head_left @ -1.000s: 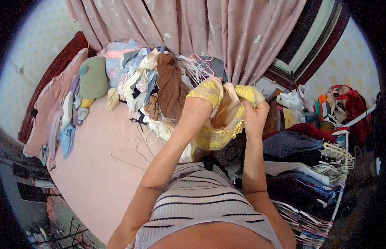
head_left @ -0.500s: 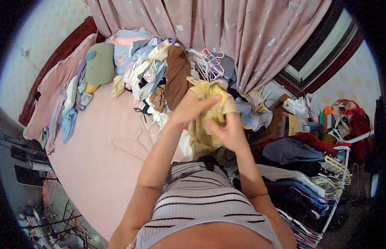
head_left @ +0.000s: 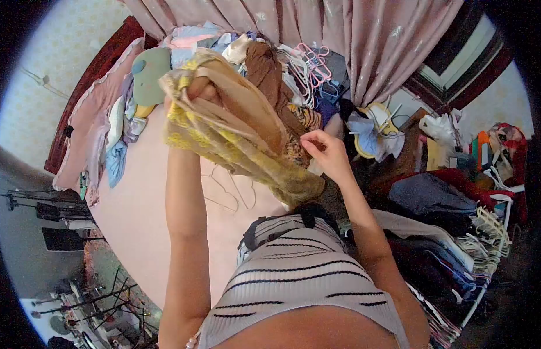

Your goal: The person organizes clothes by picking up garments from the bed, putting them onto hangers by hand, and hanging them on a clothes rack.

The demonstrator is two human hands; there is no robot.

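Garment slants down-right, left hand clamped high, right hand pinching low.

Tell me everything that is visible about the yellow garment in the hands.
The yellow garment looks like thin lace with a plain tan lining. It is bunched and hangs slanting above the pink bed. The left hand grips its upper end; the right hand pinches near its lower part.
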